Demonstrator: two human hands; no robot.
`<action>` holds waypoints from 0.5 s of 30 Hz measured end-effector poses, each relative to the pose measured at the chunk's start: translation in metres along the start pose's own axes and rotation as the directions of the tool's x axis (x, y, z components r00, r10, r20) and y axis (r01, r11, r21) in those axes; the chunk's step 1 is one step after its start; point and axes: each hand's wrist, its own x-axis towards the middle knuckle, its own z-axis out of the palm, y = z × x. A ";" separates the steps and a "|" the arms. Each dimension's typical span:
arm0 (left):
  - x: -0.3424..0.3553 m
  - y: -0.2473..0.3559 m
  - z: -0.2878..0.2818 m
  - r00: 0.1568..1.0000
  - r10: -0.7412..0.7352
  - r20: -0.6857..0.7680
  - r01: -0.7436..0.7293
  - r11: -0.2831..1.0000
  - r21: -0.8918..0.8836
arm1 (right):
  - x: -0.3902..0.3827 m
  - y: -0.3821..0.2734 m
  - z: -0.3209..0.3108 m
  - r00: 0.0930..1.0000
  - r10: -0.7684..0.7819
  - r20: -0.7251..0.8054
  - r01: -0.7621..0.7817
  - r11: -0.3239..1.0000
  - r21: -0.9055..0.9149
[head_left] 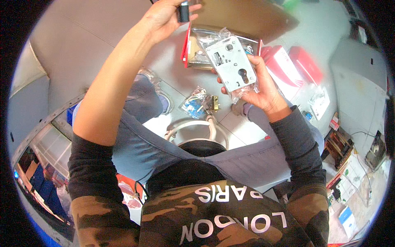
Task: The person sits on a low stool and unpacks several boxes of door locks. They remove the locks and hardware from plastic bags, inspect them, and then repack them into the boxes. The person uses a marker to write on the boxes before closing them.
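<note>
My left hand point(166, 16) is raised at the top, holding a small black object with a silver top point(184, 13), fingers partly extended behind it. My right hand point(263, 88) grips a flat silver lock body point(230, 59) with cut-out holes, inside a clear crinkled plastic bag. The lock body partly covers an open red-edged box point(186, 47) with metal parts in it. Lower, between my feet, lie a plastic bag of small parts with blue pieces point(191, 107) and a brass lock cylinder point(215, 103).
Red-and-white boxes point(282, 72) and a white packet point(319, 103) lie right of the open box. A round stool frame point(222, 133) is between my legs. A grey cabinet point(358, 74) stands at the right, cluttered items point(341, 152) below it, and a metal-framed rack point(49, 144) at the left.
</note>
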 end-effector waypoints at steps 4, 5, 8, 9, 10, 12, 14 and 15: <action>-0.003 -0.001 0.001 0.999 0.029 -0.019 -0.028 0.999 0.032 | -0.013 0.005 0.011 0.993 -0.003 0.117 -0.011 0.993 0.119; -0.004 -0.001 0.001 0.999 0.042 -0.013 -0.041 0.998 0.044 | -0.012 0.006 0.012 0.992 -0.002 0.129 -0.015 0.991 0.132; -0.006 -0.001 0.003 0.999 0.049 -0.019 -0.048 0.996 0.072 | -0.009 0.006 0.009 0.981 0.000 0.195 -0.041 0.978 0.205; -0.006 0.000 0.003 0.999 0.045 -0.028 -0.042 0.996 0.081 | -0.009 0.006 0.007 0.985 0.002 0.173 -0.040 0.975 0.218; -0.005 0.000 0.003 0.998 0.043 -0.038 -0.040 0.995 0.089 | -0.009 0.006 0.006 0.986 0.003 0.169 -0.044 0.971 0.236; -0.004 0.002 0.003 0.999 0.042 0.002 -0.042 0.996 0.076 | -0.008 0.005 0.004 0.984 0.009 0.177 -0.058 0.960 0.272; -0.003 0.003 0.003 0.999 0.042 0.015 -0.043 0.996 0.074 | -0.007 0.005 0.005 0.986 0.014 0.169 -0.064 0.954 0.294; -0.002 0.003 0.003 0.999 0.040 0.008 -0.041 0.996 0.075 | -0.006 0.004 0.005 0.980 -0.001 0.198 -0.060 0.952 0.299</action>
